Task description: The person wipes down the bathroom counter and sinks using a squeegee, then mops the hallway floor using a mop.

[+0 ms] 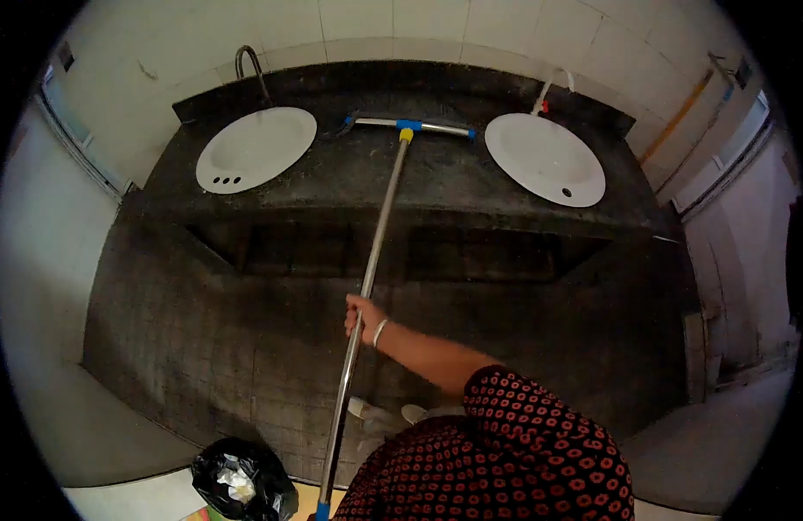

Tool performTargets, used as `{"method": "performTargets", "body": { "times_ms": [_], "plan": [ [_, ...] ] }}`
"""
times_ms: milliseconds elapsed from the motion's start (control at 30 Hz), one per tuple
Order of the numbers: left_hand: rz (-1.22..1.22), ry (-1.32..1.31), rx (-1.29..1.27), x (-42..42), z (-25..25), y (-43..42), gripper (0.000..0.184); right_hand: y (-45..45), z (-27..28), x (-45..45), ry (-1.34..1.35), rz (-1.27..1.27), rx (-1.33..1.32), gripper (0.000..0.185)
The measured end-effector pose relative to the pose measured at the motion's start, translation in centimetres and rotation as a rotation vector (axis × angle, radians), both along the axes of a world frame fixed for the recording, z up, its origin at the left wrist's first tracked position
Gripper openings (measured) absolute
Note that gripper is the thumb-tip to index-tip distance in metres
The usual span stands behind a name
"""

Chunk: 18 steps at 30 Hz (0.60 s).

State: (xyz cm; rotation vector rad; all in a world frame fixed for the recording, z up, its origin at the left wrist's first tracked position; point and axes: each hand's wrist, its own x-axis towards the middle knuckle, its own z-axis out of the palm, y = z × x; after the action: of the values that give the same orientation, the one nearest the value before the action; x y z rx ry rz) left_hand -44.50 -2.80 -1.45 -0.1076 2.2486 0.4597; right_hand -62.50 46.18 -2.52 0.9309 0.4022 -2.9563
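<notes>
My right hand (364,319) is wrapped around the long metal pole (380,239) of a floor squeegee. The squeegee's head (436,129), a silver bar with blue ends and a yellow-and-blue joint, lies across the dark countertop (349,187) between two white sinks. At the pole's lower end a blue section (322,511) shows at the bottom edge of the view. My left hand does not show clearly anywhere. A dark strip, too dim to make out, lies by the bar's left end.
The left sink (254,152) has a curved metal faucet (249,68); the right sink (545,161) has a pale tap (553,87) with a red part. A bin with a black bag (275,482) stands at the lower left. Dark tiles (201,347) cover the floor.
</notes>
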Motion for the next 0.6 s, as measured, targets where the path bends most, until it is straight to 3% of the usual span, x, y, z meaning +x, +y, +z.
{"method": "performTargets", "body": {
  "times_ms": [67,267,600],
  "plan": [
    [-0.193,0.05,0.009,-0.2,-1.5,3.0,0.03,2.4,0.5,-0.6,-0.043,-0.074,0.165,0.024],
    [-0.325,0.059,0.054,-0.1,-4.5,7.9,0.031,7.1,1.1,-0.8,-0.179,-0.147,0.437,0.022],
    [-0.292,0.0,0.011,4.6,-6.5,4.6,0.032,3.3,0.8,2.1,-0.162,-0.116,0.327,0.021]
  ]
}}
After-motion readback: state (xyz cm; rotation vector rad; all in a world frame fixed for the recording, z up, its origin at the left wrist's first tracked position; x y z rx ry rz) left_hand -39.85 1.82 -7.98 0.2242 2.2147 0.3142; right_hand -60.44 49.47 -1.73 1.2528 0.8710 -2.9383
